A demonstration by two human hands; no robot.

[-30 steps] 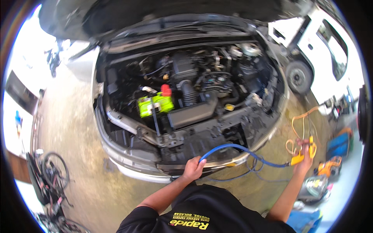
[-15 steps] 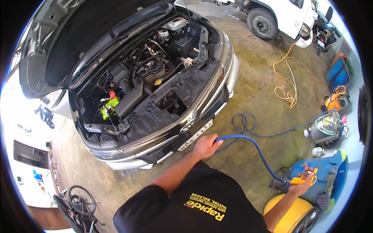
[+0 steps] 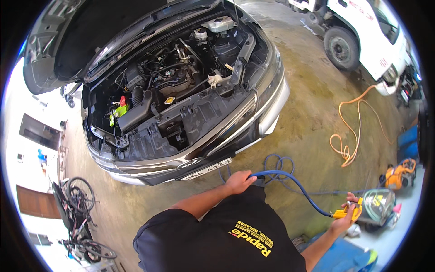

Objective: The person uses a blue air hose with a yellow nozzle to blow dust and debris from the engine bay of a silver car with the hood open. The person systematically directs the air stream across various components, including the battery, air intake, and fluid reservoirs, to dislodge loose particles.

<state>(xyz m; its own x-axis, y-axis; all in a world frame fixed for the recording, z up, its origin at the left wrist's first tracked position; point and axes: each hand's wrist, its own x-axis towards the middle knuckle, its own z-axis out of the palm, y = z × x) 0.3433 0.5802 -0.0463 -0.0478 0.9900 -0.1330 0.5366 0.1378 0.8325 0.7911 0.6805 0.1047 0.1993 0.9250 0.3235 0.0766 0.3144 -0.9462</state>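
Note:
My left hand (image 3: 240, 182) is closed around a blue air hose (image 3: 301, 186) in front of the car's bumper. From there the hose arcs right to a yellow air blow gun (image 3: 357, 212) with a thin nozzle pointing up. My right hand (image 3: 346, 220) grips the blow gun, out to the right of my body. Beyond my left hand stands a dark car (image 3: 217, 145), its hood (image 3: 50, 59) raised over an exposed engine (image 3: 174, 79). A yellow-green battery cover (image 3: 118, 112) with a red part sits at the bay's left.
More blue hose loops on the floor near the bumper. An orange hose (image 3: 358, 122) snakes below a white truck (image 3: 378, 50) at the far right. Along the right wall are an orange machine (image 3: 400, 177) and a blue container (image 3: 344, 256). Bicycles (image 3: 81, 195) stand at the left.
The view has shifted, so the truck and orange hose sit lower and the yellow drum is out of sight. Both hands keep their grips, and the blow gun now appears before the wall equipment.

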